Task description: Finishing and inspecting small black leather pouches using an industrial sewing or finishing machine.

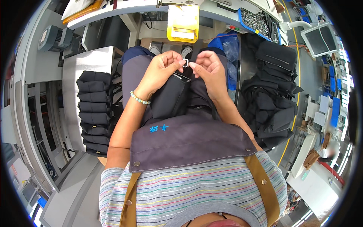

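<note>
A small silver metal ring buckle point(185, 63) is pinched between the thumb and fingers of my left hand point(163, 70), over my lap. Close against its other side is my right hand point(210, 72), thumb tip beside the metal and fingers curled. Dark cloth lies behind these fingers, so what the right hand grips cannot be made out. Below the hands a black fabric pouch point(171, 96) rests across my lap, with a zipper or metal trim along its top edge.
Folded black pouches point(95, 117) line a metal surface on the left. Black bags point(270, 94) are heaped on the right. Ahead, a yellow box point(183, 36) hangs at the bench edge, and a blue tray point(259, 24) holds many metal fittings. A monitor point(319, 39) stands at far right.
</note>
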{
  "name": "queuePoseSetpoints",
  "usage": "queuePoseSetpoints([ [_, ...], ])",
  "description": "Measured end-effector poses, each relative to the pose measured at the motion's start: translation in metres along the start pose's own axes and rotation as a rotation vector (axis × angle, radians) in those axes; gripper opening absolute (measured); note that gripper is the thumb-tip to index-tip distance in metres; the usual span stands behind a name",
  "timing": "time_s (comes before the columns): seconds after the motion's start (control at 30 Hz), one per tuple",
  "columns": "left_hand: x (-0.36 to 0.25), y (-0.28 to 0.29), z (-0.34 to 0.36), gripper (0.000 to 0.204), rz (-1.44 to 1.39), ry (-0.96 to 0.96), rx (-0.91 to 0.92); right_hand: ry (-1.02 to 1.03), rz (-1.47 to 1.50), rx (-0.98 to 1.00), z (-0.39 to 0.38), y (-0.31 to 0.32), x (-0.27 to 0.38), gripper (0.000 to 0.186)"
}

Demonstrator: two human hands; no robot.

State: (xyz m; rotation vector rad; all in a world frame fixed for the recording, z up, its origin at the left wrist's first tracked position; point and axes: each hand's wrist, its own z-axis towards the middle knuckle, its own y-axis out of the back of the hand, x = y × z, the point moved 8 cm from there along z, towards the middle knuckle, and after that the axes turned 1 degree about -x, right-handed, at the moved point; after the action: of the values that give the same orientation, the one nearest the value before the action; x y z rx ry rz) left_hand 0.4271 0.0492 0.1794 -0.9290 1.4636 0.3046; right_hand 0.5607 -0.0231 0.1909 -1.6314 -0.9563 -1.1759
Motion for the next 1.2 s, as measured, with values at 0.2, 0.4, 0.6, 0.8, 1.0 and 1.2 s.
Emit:
queuePoseSetpoints([
  [0.2, 0.003, 0.000, 0.001, 0.012, -0.031, -0.006, -0.041, -0.020, 0.415, -0.202, 0.006, 0.026, -0.002, 0.015],
  [0.4, 0.007, -0.001, 0.004, 0.012, -0.081, -0.051, -0.085, -0.115, 0.542, -0.191, 0.008, 0.021, -0.015, 0.013],
  [0.6, 0.010, 0.004, 0.003, 0.010, -0.140, -0.056, -0.128, -0.181, 0.567, -0.133, 0.008, 0.015, -0.026, 0.014],
  [0.8, 0.008, -0.004, 0.005, 0.011, -0.029, -0.047, -0.147, -0.334, 0.605, 0.042, 0.008, -0.007, -0.037, 0.016],
  [1.0, 0.008, 0.005, 0.000, 0.021, 0.017, 0.003, -0.185, -0.308, 0.510, -0.090, 0.004, 0.001, -0.030, 0.013],
  [1.2, 0.002, 0.006, 0.000, 0.034, 0.221, -0.120, -0.186, -0.099, 0.393, -0.116, 0.008, -0.003, -0.016, 0.020],
])
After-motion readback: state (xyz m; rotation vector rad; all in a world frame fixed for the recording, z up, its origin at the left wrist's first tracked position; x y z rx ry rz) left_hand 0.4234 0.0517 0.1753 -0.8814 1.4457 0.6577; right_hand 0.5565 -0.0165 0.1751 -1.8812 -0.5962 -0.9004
